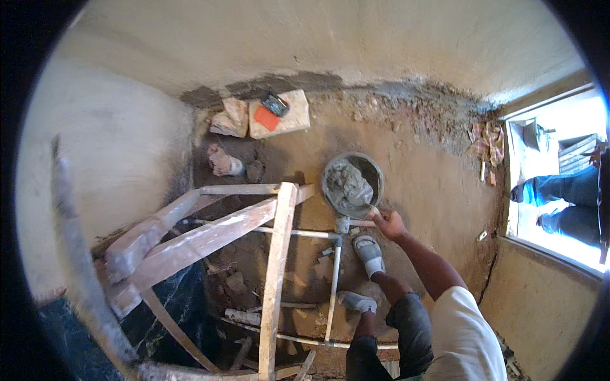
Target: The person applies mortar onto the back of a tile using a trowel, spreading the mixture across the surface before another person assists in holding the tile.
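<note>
My right hand (389, 225) reaches to the near rim of a round dark bucket (379, 173) standing on the earth floor. Its fingers are closed on the handle of a trowel, whose blade (369, 195) seems to rest in the wet grey mortar (348, 181). The mortar is heaped toward the left of the bucket. Just below the rim, beside my fingers, lies a short pale rod (362, 223) with a grey end piece; I cannot make out its kind. My left hand is out of view.
A wooden frame (279, 273) and white pipes (335, 273) stand left of my feet (368, 253). By the far wall lie a pale block (295, 114) with an orange item (267, 118) and a torn sack (230, 118). At right, a person's blue-trousered legs (565, 190) show through an opening.
</note>
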Motion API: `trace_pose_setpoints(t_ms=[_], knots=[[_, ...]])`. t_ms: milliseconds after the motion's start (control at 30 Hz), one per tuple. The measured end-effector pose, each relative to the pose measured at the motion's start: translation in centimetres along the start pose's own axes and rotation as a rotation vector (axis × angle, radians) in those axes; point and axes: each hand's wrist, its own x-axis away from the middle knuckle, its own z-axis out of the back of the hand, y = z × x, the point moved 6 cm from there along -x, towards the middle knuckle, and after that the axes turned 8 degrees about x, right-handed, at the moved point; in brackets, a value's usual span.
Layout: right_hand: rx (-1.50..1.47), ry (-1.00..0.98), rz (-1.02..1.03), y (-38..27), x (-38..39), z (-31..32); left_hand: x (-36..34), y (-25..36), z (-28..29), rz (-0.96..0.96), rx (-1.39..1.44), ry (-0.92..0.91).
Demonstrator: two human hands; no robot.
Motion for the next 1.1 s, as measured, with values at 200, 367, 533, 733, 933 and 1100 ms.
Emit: trace_pose_setpoints(t_ms=[200, 367, 533, 733, 933, 1100], knots=[[-0.036, 0.068, 0.148, -10.4, 10.7, 10.2, 1.8, -2.3, 9.8, -0.033, 0.149, 0.087], [0.123, 0.134, 0.305, -27.5, 23.7, 20.4, 3.9, -5.1, 15.5, -0.025, 0.350, 0.172], [-0.022, 0.044, 0.365, -42.2, 35.3, 22.8, 5.4, -4.1, 15.7, -0.177, 0.106, 0.348], [0.207, -0.132, 0.901, -61.7, 42.4, 16.4, 6.7, -1.6, 15.6, -0.048, 0.080, 0.372], [0.507, -0.368, 1.361, -75.4, 42.4, -0.2, 7.3, -0.7, 16.3, -0.147, 0.028, 0.448], [1.008, -0.057, 1.751, -81.8, 42.8, -15.4, 7.8, -1.4, 17.0, -0.200, 0.032, 0.503]])
